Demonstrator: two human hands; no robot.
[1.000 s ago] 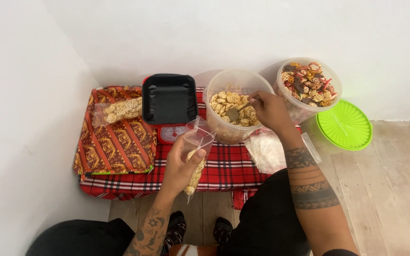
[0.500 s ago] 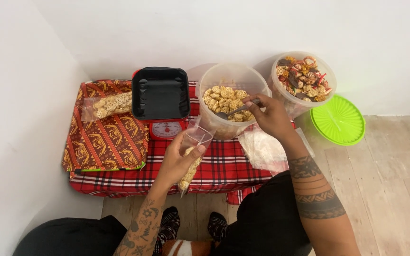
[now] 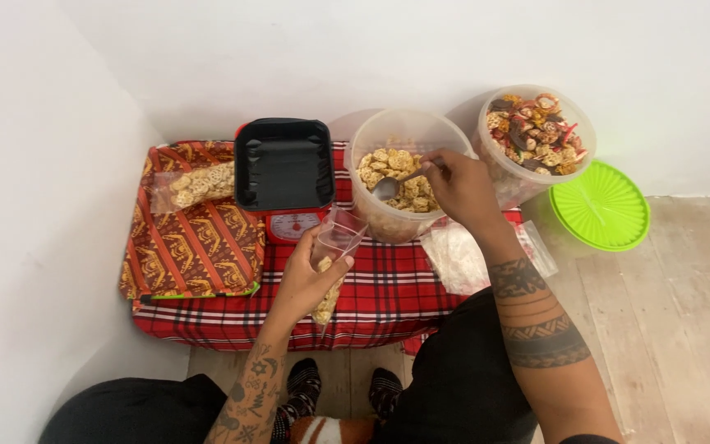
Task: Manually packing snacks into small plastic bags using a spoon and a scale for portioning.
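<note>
Left hand: my left hand [image 3: 310,275] is clamped around a clear bag [image 3: 332,255] partly filled with crackers, held near the table's front edge.
Right hand: my right hand [image 3: 458,185] pinches a spoon [image 3: 392,185] inside the middle tub [image 3: 400,177].
Surroundings: black tray [image 3: 283,164] on the scale to the left; mixed-snack tub [image 3: 536,140] and green lid [image 3: 601,205] to the right.

Your low table under red plaid cloth [image 3: 388,300]: patterned orange mat [image 3: 195,247], scale with black tray [image 3: 283,164], two clear snack tubs [image 3: 400,140] [image 3: 536,136], empty bags [image 3: 458,255]. Green lid [image 3: 601,205] on wood floor [image 3: 684,312].
</note>
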